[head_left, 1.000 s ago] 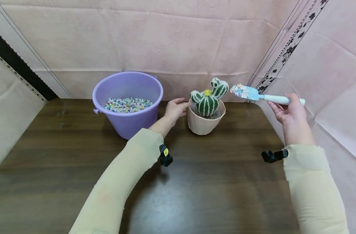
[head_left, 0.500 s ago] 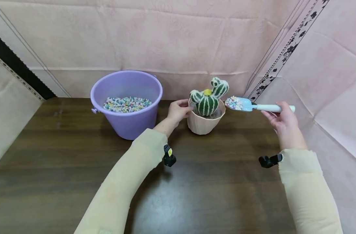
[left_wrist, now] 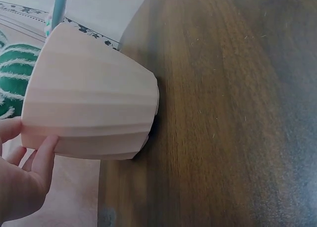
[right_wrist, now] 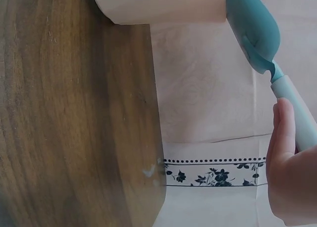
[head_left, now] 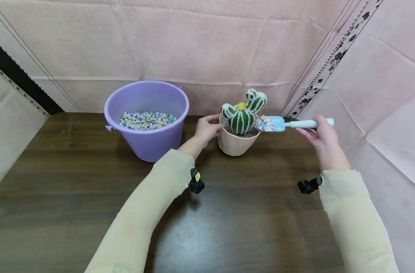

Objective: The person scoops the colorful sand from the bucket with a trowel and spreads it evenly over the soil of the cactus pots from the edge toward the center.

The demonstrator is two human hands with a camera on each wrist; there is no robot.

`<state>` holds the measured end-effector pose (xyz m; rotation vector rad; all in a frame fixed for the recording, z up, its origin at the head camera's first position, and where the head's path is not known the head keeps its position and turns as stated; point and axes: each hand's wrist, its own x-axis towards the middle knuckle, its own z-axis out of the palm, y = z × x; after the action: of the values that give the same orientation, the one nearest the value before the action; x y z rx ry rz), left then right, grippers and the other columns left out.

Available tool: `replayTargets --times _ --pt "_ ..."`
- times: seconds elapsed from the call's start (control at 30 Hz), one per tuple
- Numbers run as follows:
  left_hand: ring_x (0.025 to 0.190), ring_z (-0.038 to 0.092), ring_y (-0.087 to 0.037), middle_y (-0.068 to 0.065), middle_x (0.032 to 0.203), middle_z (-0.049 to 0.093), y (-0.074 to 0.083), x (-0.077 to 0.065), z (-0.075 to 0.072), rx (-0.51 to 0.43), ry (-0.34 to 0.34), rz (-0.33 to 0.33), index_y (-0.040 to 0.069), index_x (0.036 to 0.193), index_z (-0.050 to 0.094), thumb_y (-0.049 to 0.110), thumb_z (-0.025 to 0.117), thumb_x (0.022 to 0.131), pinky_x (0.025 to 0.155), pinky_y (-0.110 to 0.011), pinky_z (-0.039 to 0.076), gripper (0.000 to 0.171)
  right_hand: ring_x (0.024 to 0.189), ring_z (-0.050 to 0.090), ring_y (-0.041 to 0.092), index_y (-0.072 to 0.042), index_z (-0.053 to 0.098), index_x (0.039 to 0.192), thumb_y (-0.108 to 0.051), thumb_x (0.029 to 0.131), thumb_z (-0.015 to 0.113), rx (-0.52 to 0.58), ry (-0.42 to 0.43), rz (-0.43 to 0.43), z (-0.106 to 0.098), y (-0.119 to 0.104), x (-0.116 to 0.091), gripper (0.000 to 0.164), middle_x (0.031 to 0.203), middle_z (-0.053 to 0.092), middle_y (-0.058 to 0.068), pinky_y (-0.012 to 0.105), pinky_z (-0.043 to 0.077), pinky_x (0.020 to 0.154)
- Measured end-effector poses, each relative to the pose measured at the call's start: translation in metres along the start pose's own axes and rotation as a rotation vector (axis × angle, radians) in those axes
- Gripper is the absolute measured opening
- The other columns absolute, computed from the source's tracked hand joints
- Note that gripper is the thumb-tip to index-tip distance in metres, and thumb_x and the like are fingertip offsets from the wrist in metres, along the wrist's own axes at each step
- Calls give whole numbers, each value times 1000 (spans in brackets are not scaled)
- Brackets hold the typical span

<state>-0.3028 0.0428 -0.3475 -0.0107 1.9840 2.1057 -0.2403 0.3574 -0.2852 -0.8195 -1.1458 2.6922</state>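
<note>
A knitted-looking green-and-white cactus (head_left: 242,122) with a yellow tuft stands upright in a cream ribbed flowerpot (head_left: 235,145). My left hand (head_left: 207,131) pinches the pot's left rim, one finger on the outer wall and another at the edge in the left wrist view. On the other side, my right hand (head_left: 324,142) grips the pale handle of a light blue trowel (head_left: 279,124), held nearly level. Its blade carries small multicoloured pebbles (head_left: 263,124), and its tip overlaps the pot's right rim beside the cactus. The right wrist view shows the underside of the blade (right_wrist: 257,28).
A purple bucket (head_left: 152,146) stands left of the pot, partly filled with similar pebbles (head_left: 147,121). Both stand near the back of a dark wooden table (head_left: 248,227). Pink cloth (head_left: 193,45) hangs behind and on the right side.
My right hand has moved left and slightly down, bringing the loaded trowel from right of the pot to its rim. My left hand has closed in on the pot's left rim.
</note>
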Motion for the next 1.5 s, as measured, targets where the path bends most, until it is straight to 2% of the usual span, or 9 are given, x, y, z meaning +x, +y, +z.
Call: replayTargets --times 0.27,0.43,0.7,0.87,1.2,1.37,1.5 --pt "110 60 -24 -12 128 58 0 1 -1 7 0 -7 6 130 54 4 63 87 91 -35 54 43 67 67 24 -9 36 99 -5 90 56 -168 1 -120 14 1 -6 22 95 45 10 35 59 70" --pt "110 60 -24 -11 127 58 -1 2 -1 6 0 -12 7 130 55 5 63 88 91 -35 54 43 67 67 23 -9 36 100 -5 89 59 -219 -7 -166 22 0 -9 25 99 43 9 34 59 72" --pt "111 60 -24 -12 127 58 0 2 -1 3 -5 -14 6 130 55 5 62 88 91 -35 54 43 62 68 20 -5 38 94 -2 88 52 -307 -8 -249 32 -1 -13 15 74 55 9 32 60 64" --pt "111 60 -23 -11 127 58 -1 3 -1 9 -4 -22 8 129 56 5 63 88 91 -34 54 42 57 68 19 -5 41 90 -2 88 52 -347 14 -274 36 -3 -14 11 65 58 7 31 60 60" --pt "111 60 -23 -11 127 58 0 4 -1 18 1 -27 8 129 55 6 63 88 90 -34 54 42 57 67 18 -6 36 94 0 86 53 -387 8 -311 43 -10 -16 20 69 56 6 32 60 61" --pt "111 60 -23 -12 127 58 0 4 -1 8 7 -29 8 129 56 6 63 88 91 -34 54 42 59 68 18 -5 41 90 1 85 55 -390 -11 -366 46 -12 -19 16 72 55 6 34 59 57" --pt "111 60 -23 -12 127 58 0 3 0 9 8 -26 8 129 55 6 63 88 91 -35 54 42 57 67 16 -5 45 87 -2 85 59 -437 -24 -425 50 -11 -22 14 71 55 5 33 59 53"
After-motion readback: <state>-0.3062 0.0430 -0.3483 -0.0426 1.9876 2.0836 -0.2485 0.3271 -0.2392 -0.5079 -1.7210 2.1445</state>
